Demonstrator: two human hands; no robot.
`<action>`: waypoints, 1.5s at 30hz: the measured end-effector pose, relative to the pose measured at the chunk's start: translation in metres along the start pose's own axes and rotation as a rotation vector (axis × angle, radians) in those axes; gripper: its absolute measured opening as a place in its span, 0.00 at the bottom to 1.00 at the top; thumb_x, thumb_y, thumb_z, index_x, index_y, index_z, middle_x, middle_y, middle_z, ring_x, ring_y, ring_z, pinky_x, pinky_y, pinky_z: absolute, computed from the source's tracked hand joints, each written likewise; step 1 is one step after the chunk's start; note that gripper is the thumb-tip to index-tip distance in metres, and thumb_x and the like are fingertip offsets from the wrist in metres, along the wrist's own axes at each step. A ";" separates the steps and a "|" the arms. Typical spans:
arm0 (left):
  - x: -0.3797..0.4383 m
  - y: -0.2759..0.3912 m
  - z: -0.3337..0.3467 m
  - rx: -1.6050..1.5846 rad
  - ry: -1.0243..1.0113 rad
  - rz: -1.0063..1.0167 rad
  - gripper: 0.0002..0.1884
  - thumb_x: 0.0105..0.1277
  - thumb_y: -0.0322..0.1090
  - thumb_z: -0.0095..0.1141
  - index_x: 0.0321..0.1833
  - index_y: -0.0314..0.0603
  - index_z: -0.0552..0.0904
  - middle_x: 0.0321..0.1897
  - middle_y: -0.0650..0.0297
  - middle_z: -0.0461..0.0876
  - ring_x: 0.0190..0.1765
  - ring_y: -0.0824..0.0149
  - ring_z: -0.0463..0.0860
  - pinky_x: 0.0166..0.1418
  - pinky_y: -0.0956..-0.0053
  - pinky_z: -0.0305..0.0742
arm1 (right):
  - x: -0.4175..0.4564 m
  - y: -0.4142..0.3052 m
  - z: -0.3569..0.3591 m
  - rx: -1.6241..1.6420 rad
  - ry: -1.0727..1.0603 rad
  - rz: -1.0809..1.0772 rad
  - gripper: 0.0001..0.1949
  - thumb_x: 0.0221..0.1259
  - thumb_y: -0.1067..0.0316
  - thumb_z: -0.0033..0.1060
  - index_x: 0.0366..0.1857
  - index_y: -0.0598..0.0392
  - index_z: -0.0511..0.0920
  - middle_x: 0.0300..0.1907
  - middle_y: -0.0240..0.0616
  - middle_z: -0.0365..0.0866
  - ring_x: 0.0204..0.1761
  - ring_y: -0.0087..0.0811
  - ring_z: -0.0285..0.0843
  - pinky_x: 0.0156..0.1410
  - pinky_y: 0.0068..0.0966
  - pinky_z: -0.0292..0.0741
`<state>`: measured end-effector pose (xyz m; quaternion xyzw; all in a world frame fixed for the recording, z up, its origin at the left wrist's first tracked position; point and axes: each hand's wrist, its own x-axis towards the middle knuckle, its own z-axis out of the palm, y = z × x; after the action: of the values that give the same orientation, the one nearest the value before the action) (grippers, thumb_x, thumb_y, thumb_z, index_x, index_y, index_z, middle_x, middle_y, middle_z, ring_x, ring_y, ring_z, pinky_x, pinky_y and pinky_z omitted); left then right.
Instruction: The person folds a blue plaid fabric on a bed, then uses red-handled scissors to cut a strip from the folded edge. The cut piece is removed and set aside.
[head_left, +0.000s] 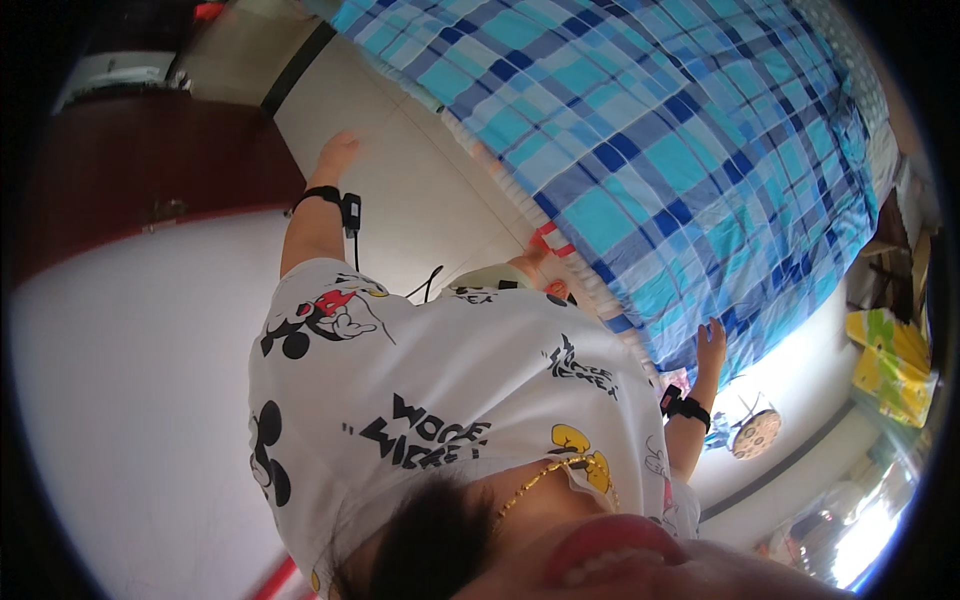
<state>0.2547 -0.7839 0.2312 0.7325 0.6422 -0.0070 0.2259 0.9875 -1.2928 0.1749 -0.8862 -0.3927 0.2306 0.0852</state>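
My left hand (340, 152) hangs over the pale tiled floor (420, 187). Its fingers are blurred, and no object shows in them. Around the left wrist runs a black strap (321, 195) with a small black module (351, 213) and a cable. My right hand (711, 346) is at the near edge of a bed covered with a blue plaid sheet (637, 150). The right fingers are apart and hold nothing; whether they touch the sheet I cannot tell. A second black strap with a module (685, 406) sits on the right wrist.
Along the left stands a dark red panel (150, 165) with a metal fitting, beside a white surface (150, 360). To the right are a round patterned object (756, 434) and a yellow-green bag (892, 367). Red footwear (556, 289) shows beside the bed.
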 end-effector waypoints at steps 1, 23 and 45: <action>-0.026 -0.054 -0.002 0.075 0.014 -0.014 0.16 0.62 0.42 0.52 0.44 0.38 0.82 0.44 0.50 0.81 0.48 0.48 0.78 0.52 0.59 0.71 | 0.005 -0.010 0.000 0.005 -0.020 -0.037 0.21 0.61 0.58 0.57 0.56 0.55 0.74 0.55 0.51 0.76 0.55 0.49 0.74 0.58 0.37 0.71; -0.144 -0.146 -0.084 -0.978 -0.084 -0.663 0.26 0.56 0.50 0.66 0.55 0.50 0.75 0.46 0.63 0.80 0.50 0.66 0.79 0.53 0.71 0.72 | -0.122 -0.051 0.017 0.009 -0.116 0.420 0.20 0.50 0.55 0.62 0.48 0.49 0.81 0.50 0.49 0.80 0.55 0.49 0.76 0.60 0.39 0.71; 0.236 -0.255 -0.321 -0.727 -0.198 -0.012 0.20 0.67 0.37 0.54 0.62 0.43 0.74 0.51 0.63 0.79 0.52 0.71 0.76 0.56 0.74 0.70 | 0.014 -0.324 0.105 0.012 -0.423 0.856 0.18 0.59 0.56 0.56 0.48 0.55 0.76 0.37 0.44 0.84 0.31 0.41 0.83 0.38 0.42 0.77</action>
<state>-0.0350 -0.4352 0.3668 0.5963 0.5820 0.1493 0.5323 0.7332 -1.0664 0.1848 -0.9014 0.0000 0.4226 -0.0943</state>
